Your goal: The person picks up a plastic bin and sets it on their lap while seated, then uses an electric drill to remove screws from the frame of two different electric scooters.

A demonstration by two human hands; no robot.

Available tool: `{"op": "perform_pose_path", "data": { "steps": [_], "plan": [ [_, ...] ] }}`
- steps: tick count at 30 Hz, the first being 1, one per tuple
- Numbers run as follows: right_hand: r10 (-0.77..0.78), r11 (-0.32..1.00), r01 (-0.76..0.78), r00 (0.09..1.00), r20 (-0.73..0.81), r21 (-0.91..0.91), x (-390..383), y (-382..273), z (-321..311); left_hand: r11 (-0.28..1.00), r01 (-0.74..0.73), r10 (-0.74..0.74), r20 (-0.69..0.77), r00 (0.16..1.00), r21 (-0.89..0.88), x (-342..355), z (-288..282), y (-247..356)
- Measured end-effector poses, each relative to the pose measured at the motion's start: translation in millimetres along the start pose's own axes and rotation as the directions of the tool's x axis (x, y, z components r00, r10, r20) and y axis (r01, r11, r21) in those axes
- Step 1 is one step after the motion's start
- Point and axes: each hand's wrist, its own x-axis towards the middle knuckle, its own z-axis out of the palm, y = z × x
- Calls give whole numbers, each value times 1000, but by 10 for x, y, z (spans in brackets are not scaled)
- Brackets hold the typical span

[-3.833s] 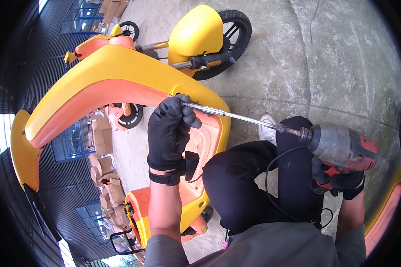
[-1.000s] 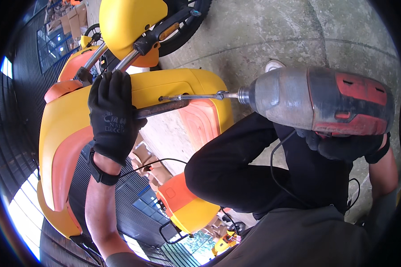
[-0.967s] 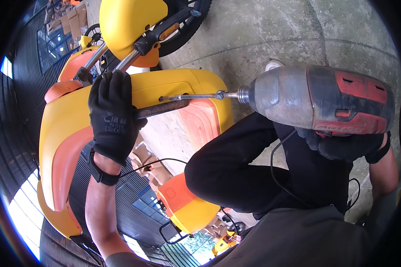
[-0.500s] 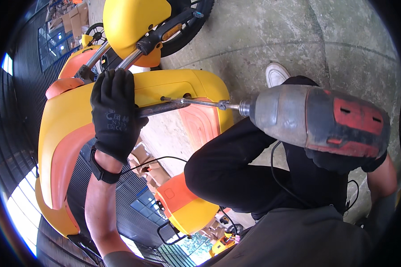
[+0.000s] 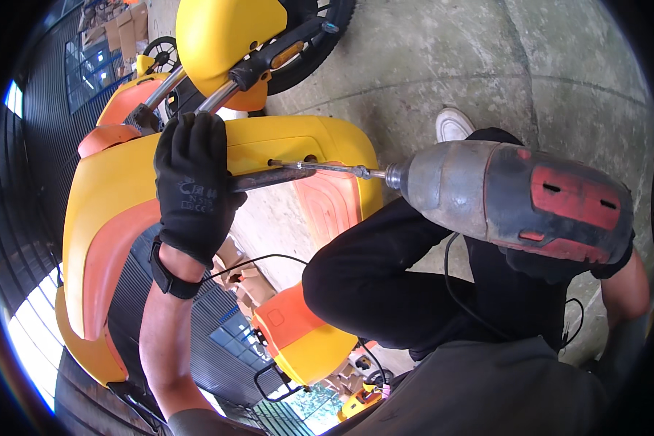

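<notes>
My left hand (image 5: 194, 185), in a black glove, lies over the yellow frame cover (image 5: 269, 138) of a scooter. Its fingers are pressed together across the top, and the thumb is at the edge by a dark tube (image 5: 272, 176). My right hand (image 5: 541, 267), gloved too and mostly hidden, grips a worn grey and red power driver (image 5: 519, 200) from below. A long thin metal bit (image 5: 334, 168) runs leftward from the driver. Its tip is at a small hole in the cover, beside a larger dark hole.
A yellow front fairing (image 5: 229, 40) and black wheel (image 5: 316, 54) are at the top. My bent knee (image 5: 334, 283) is under the bit. Another orange and yellow scooter (image 5: 298, 334) stands lower centre. Black cables loop by my legs. Cardboard boxes (image 5: 251, 283) lie behind.
The driver sits slightly further left in the picture, its bit still at the small hole. The scooter and my left hand appear shifted a little right; my left hand keeps its hold.
</notes>
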Motion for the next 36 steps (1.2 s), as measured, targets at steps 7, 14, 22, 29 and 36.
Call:
{"op": "perform_pose_path", "data": {
  "steps": [7, 14, 22, 29, 36],
  "plan": [
    [-3, 999, -5, 989, 151, 52, -16, 131, -436, 1000, 15, -15, -2, 1000, 2, -3, 27, -3],
    [120, 917, -212, 954, 274, 338, 63, 112, -412, 1000, 10, -10, 10, 1000, 6, -5, 12, -6],
    [99, 981, -115, 989, 108, 154, -22, -14, -136, 1000, 0, -1, -32, 999, -20, -19, 40, -13],
    [35, 995, -30, 998, 56, -95, 23, -77, 8, 1000, 5, -5, -45, 999, -9, -21, 66, -11],
    [18, 950, -6, 999, 37, -312, 146, -118, 205, 1000, 8, -9, -34, 999, -27, -23, 26, 3]
  ]
}}
